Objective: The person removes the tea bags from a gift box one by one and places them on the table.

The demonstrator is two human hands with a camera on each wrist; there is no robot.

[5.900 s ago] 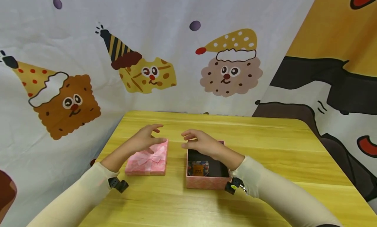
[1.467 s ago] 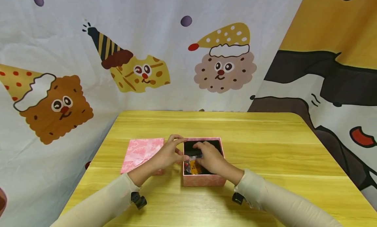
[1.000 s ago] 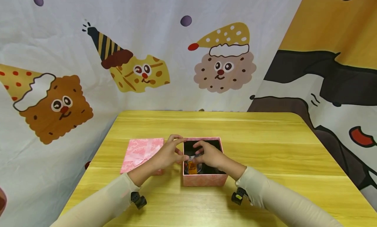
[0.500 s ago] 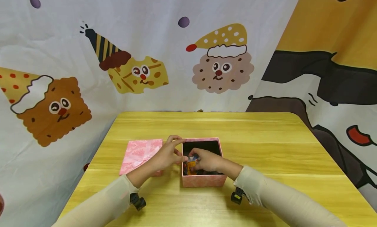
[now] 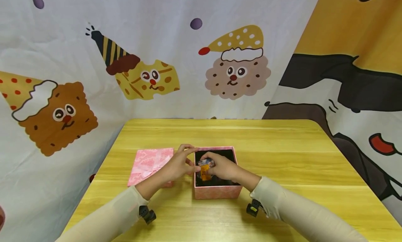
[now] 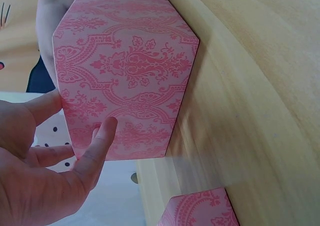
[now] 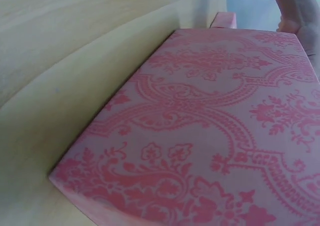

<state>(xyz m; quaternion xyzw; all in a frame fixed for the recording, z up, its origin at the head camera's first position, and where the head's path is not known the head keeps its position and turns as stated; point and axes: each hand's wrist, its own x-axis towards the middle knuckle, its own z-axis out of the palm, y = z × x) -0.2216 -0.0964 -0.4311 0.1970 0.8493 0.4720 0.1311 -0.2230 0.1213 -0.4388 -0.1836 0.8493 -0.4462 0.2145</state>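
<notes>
Table point(image 5: 267, 158) under it all, box point(image 5: 218, 193) standing uncovered, dark inside. Lid point(image 5: 154, 156) lying apart, left of box. We've got left hand point(image 5: 178, 163) at box's left wall, fingers spread apart, tips touching; light, even pressure should steady box without bending it. Right hand point(image 5: 222, 167) reaching inside, thumb and fingers clamped on packet point(image 5: 205, 170); head view shows that grip, wrist view misses it. Packet tilted, in box's left part, close by left hand. We'd best pinch firmly, move slowly, avoid knocking wall.
</notes>
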